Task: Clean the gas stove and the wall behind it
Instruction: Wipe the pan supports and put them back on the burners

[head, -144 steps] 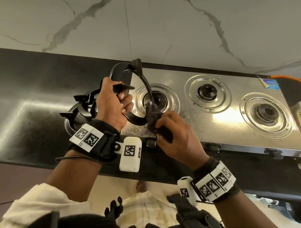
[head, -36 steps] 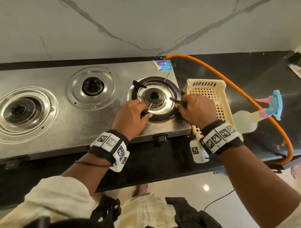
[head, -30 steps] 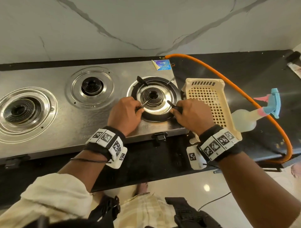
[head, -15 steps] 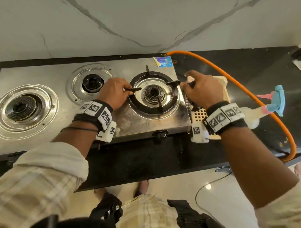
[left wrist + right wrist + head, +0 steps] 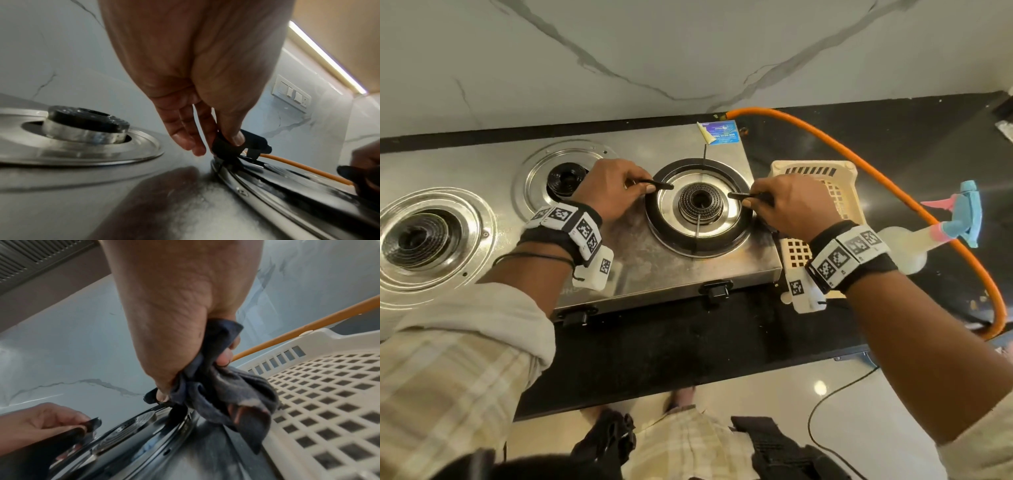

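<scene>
A steel three-burner gas stove [image 5: 640, 260] stands against the white marbled wall [image 5: 688, 51]. A black ring pan support [image 5: 658, 229] lies around the right burner [image 5: 700, 202]. My left hand [image 5: 616, 192] pinches its left prong, thumb on top [image 5: 236, 139]. My right hand [image 5: 791, 202] pinches the right prong. The right hand's fingers [image 5: 224, 360] also grip a bunched dark grey cloth [image 5: 226, 394]. The support's far prong points at the wall.
The middle burner [image 5: 566, 178] and left burner [image 5: 417, 240] carry no supports. A cream plastic basket [image 5: 839, 192] sits right of the stove. An orange gas hose [image 5: 893, 192] arcs over the black counter [image 5: 688, 342]. Beyond it lies a spray bottle [image 5: 907, 243].
Earlier both hands held a pan support with the cloth over the stove's left end. Now the support lies on the right burner, turned, with my hands moved to its left and right prongs.
</scene>
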Demonstrator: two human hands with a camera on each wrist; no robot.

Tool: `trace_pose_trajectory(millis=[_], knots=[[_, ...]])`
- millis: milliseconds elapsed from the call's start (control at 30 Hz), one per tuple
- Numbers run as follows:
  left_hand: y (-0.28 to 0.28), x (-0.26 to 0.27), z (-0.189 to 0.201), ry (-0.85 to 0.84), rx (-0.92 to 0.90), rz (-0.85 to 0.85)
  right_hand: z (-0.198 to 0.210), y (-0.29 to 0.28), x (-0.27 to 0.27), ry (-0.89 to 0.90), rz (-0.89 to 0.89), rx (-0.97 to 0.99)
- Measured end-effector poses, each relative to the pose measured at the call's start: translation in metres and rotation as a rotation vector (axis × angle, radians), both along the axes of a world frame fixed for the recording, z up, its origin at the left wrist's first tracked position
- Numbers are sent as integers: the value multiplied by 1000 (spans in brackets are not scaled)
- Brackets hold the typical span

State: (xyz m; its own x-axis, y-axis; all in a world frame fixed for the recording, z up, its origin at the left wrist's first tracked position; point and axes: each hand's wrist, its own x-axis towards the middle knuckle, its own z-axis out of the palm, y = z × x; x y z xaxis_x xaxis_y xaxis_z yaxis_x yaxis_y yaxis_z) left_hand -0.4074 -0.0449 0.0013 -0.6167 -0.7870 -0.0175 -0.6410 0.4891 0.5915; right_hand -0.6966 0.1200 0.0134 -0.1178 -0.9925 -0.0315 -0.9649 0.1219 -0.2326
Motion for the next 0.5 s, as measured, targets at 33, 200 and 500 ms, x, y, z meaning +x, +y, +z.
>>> trace_pose_trajectory(millis=[33,200,500], knots=[[-1,-1,0,4,12,-1,-1,3,0,-4,11,-12],[-10,-10,4,47,39,7,2,11,5,-38,14,-107],[-36,-33,33,108,167,98,53,-7,-4,-295,-92,49]])
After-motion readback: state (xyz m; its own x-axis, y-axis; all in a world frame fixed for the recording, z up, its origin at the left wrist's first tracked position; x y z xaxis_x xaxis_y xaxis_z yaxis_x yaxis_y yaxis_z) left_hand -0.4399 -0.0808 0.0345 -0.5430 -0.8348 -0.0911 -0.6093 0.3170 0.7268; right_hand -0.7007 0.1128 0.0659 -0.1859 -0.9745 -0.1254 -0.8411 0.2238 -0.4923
